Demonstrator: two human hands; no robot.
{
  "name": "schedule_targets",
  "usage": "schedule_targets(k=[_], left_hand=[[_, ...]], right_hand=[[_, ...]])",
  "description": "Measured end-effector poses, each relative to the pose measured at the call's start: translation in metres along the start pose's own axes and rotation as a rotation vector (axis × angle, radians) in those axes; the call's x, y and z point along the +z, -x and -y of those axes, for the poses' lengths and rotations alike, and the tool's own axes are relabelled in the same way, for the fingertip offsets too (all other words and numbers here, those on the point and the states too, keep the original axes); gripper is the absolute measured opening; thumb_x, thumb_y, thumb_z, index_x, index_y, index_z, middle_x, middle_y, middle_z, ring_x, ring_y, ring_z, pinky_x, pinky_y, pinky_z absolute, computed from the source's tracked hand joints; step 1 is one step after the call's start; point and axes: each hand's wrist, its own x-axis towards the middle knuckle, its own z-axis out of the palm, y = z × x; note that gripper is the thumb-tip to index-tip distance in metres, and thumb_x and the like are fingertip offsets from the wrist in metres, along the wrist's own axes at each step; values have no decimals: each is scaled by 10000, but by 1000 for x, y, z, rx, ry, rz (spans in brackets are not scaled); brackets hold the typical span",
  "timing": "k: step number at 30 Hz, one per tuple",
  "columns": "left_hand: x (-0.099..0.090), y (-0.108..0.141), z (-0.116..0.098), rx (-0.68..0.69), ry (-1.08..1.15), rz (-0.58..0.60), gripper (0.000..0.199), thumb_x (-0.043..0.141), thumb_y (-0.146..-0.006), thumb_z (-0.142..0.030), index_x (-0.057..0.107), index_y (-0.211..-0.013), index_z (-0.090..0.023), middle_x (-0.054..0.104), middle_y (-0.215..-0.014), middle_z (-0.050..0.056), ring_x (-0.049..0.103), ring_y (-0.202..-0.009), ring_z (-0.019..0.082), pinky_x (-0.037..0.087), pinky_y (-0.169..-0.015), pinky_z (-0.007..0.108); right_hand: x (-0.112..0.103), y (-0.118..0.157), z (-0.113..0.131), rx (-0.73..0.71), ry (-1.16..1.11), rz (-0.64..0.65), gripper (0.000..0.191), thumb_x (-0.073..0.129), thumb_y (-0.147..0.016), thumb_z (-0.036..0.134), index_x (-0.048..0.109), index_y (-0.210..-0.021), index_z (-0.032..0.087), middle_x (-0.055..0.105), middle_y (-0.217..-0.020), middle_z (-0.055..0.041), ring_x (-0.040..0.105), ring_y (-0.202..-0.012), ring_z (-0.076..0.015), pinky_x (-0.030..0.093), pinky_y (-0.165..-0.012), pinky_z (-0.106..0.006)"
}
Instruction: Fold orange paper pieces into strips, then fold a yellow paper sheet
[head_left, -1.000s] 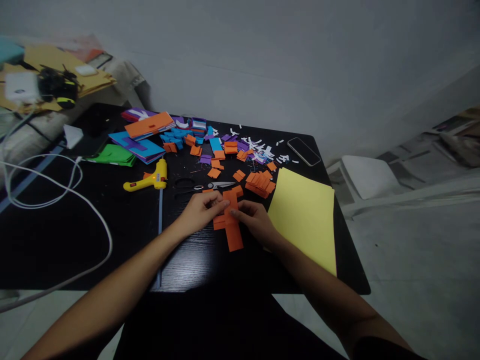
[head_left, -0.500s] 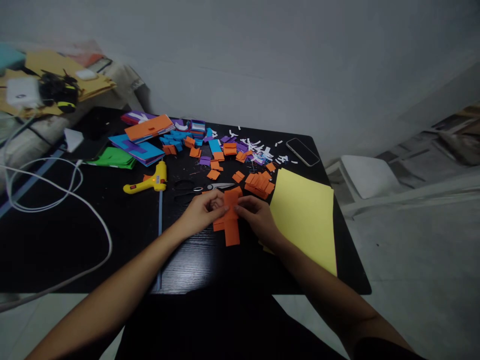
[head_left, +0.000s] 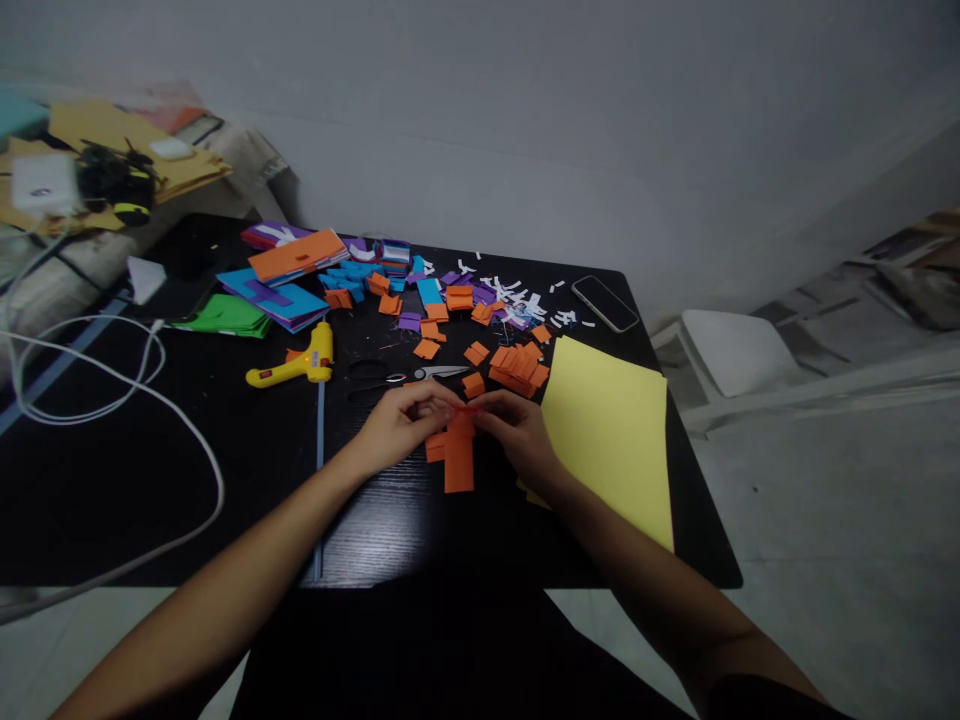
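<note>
An orange paper strip (head_left: pixel 459 462) is pinched at its top end between my two hands, its lower part hanging toward me above the black table. My left hand (head_left: pixel 405 420) grips the strip from the left with thumb and fingers closed. From the right, my right hand (head_left: pixel 517 428) pinches the same end. Partly behind the strip, by my left thumb, lies another orange paper piece (head_left: pixel 435 447). Scissors (head_left: pixel 439 372) with dark handles lie just beyond my left hand. A stack of folded orange pieces (head_left: pixel 519 368) sits beyond my right hand.
A yellow glue gun (head_left: pixel 300 362) lies left of the scissors. Yellow paper sheets (head_left: pixel 607 440) are at my right, with a phone (head_left: pixel 604 304) behind. Blue booklets (head_left: pixel 274 298), green paper (head_left: pixel 225 316) and white scraps (head_left: pixel 517 295) cover the back. A white cable (head_left: pixel 202 450) loops at left.
The upper part of the orange strip, upright and flat before, is now folded down between my fingertips. My hands have drawn closer together, uncovering an orange piece beyond them.
</note>
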Motion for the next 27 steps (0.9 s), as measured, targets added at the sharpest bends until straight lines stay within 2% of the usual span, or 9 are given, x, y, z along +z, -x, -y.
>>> schedule_targets(k=[10,15,22,27], left_hand=[[-2,1,1,53,-167,-18,198,641,-899,-284,792,-971,-178,770,-882,63,671,-734,165,497,-643,242],[-1,1,2,46,-118,-31,181,653,-894,-288,775,-970,-179,774,-905,67,691,-766,174,518,-667,257],[4,0,8,-11,-65,-74,194,731,-857,-362,732,-888,-171,728,-759,25,640,-652,138,473,-596,230],[3,0,7,-26,3,-63,217,747,-846,-351,729,-968,-173,718,-775,24,652,-685,152,490,-624,239]], right_hand=[[0,0,1,33,-17,-26,92,725,-772,290,771,-833,239,753,-868,-8,679,-873,-207,523,-831,-337],[0,1,-1,45,-28,-22,105,749,-768,306,775,-846,240,754,-875,-10,679,-861,-204,526,-839,-342],[1,0,-4,-12,15,-35,205,830,-725,381,745,-833,229,745,-836,-10,668,-809,-204,534,-806,-352],[0,0,-3,26,-39,-32,176,828,-724,333,750,-849,235,736,-808,7,658,-770,-181,519,-772,-320]])
